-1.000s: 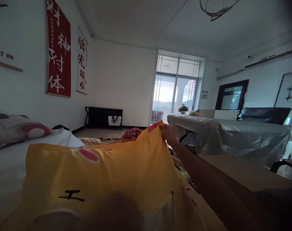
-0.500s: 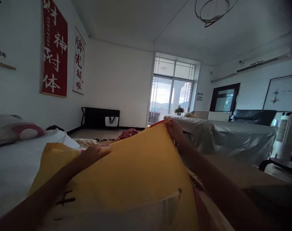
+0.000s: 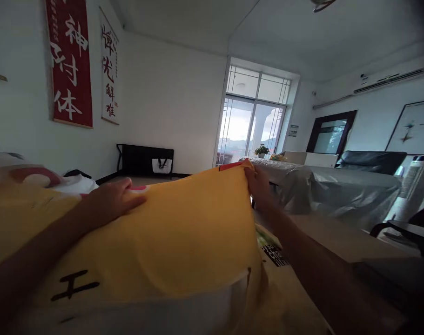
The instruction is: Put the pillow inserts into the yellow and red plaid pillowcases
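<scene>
A large yellow cloth (image 3: 184,242) with a white band and black marks fills the lower middle of the view. My right hand (image 3: 258,186) pinches its far upper corner, where a red edge shows, and holds it raised. My left hand (image 3: 110,201) lies on the cloth's top edge at the left, fingers stretched forward over the fabric. Both forearms reach out from the bottom corners. What lies under the cloth is hidden.
A patterned pillow (image 3: 26,173) lies at the left. A long table under grey plastic sheeting (image 3: 333,188) stands at the right, with a dark chair (image 3: 372,160) behind it. A black bench (image 3: 145,160) stands by the far wall next to a glass balcony door (image 3: 248,132). Scrolls (image 3: 70,65) hang on the left wall.
My left hand came into view and moved up onto the cloth's top edge. The cloth rose and now hides the red checked fabric seen behind it. My right hand kept its grip on the corner.
</scene>
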Demonstrator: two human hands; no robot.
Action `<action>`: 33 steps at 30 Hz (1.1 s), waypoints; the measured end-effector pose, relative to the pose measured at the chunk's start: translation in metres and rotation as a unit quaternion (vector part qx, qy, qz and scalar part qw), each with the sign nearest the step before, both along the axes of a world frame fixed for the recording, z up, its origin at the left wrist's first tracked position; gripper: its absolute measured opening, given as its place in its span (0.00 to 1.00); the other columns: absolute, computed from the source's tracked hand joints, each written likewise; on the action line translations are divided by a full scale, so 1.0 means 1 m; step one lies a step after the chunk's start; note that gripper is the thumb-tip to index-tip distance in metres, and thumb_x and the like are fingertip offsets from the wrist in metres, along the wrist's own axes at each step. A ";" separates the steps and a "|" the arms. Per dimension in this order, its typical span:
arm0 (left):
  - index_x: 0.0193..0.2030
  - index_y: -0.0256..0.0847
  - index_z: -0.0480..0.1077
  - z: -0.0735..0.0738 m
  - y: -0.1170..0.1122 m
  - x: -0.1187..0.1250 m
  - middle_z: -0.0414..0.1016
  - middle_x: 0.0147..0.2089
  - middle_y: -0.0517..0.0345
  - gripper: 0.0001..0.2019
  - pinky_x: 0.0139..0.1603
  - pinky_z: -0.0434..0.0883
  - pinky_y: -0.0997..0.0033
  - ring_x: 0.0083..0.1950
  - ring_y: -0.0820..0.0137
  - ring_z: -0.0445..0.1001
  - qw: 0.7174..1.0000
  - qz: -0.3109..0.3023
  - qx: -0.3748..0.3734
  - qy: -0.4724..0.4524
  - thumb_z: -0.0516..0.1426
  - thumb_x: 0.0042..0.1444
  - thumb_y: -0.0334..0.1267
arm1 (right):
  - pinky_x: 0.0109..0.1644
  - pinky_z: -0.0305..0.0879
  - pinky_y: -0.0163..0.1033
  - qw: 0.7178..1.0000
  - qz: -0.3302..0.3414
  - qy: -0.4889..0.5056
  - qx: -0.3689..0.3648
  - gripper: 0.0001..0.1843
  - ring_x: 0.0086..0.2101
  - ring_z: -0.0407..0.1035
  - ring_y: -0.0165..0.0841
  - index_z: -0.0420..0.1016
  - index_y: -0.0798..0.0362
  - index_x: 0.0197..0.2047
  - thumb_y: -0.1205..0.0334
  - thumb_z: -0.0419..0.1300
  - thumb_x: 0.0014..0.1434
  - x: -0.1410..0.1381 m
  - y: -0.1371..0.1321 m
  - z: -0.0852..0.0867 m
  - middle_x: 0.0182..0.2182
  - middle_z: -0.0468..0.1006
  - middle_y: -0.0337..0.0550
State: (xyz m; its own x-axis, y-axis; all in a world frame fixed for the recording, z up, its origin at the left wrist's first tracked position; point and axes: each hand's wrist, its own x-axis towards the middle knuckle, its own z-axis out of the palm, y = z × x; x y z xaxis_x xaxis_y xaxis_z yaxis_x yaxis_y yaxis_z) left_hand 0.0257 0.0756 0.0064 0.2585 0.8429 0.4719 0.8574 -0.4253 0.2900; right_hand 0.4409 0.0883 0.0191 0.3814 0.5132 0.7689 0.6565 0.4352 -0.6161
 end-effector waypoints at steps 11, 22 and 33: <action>0.64 0.46 0.58 0.081 -0.016 0.058 0.65 0.63 0.50 0.38 0.54 0.65 0.64 0.58 0.58 0.68 0.984 -0.176 0.003 -0.011 0.56 0.48 0.60 | 0.28 0.60 0.34 0.990 0.082 -0.015 0.112 0.10 0.26 0.62 0.28 0.69 0.51 0.34 0.54 0.58 0.55 -0.077 -0.030 0.048 0.23 0.65 0.35; 0.39 0.38 0.72 0.108 -0.022 0.164 0.75 0.37 0.55 0.14 0.35 0.67 0.71 0.35 0.70 0.73 0.942 -0.289 -0.029 -0.167 0.56 0.52 0.46 | 0.28 0.63 0.35 0.987 0.148 0.009 0.055 0.17 0.27 0.66 0.29 0.69 0.51 0.39 0.46 0.60 0.54 -0.060 -0.066 0.047 0.27 0.71 0.38; 0.37 0.36 0.70 0.092 -0.017 0.198 0.72 0.36 0.51 0.13 0.43 0.64 0.65 0.39 0.65 0.68 0.966 -0.202 0.158 -0.007 0.48 0.60 0.40 | 0.28 0.56 0.37 0.998 0.040 -0.053 -0.017 0.15 0.25 0.60 0.32 0.60 0.49 0.24 0.49 0.52 0.55 -0.067 -0.079 -0.040 0.20 0.67 0.39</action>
